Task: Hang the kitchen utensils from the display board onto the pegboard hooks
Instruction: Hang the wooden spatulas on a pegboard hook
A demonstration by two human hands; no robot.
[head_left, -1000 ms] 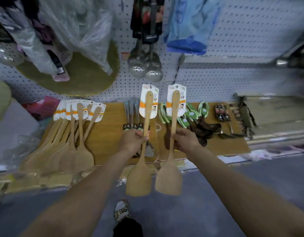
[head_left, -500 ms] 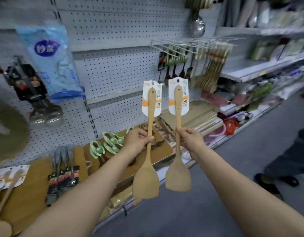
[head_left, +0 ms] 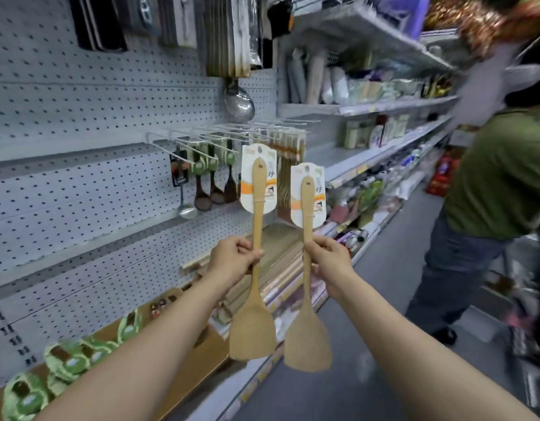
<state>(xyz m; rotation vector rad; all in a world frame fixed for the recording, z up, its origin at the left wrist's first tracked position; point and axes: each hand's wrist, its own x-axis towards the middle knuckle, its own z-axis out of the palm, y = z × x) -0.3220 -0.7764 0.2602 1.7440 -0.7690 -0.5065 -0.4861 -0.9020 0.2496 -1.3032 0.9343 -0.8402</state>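
left hand (head_left: pixel 232 259) is wrapped round the handle of one wooden spatula (head_left: pixel 254 302) and the right hand (head_left: pixel 329 260) pinches the handle of a second spatula (head_left: pixel 307 314), both held upright with blades down and label cards up top. they're out in the aisle, in front of the pegboard hooks (head_left: pixel 202 138) where dark ladles (head_left: pixel 215 183) hang, with the display board (head_left: pixel 199 363) low on the left. person in a green shirt (head_left: pixel 502 174) stands on the right.

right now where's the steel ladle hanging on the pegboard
In the head view the steel ladle hangs upper centre on the pegboard, just above the row of white wire hooks and left of the shelves.
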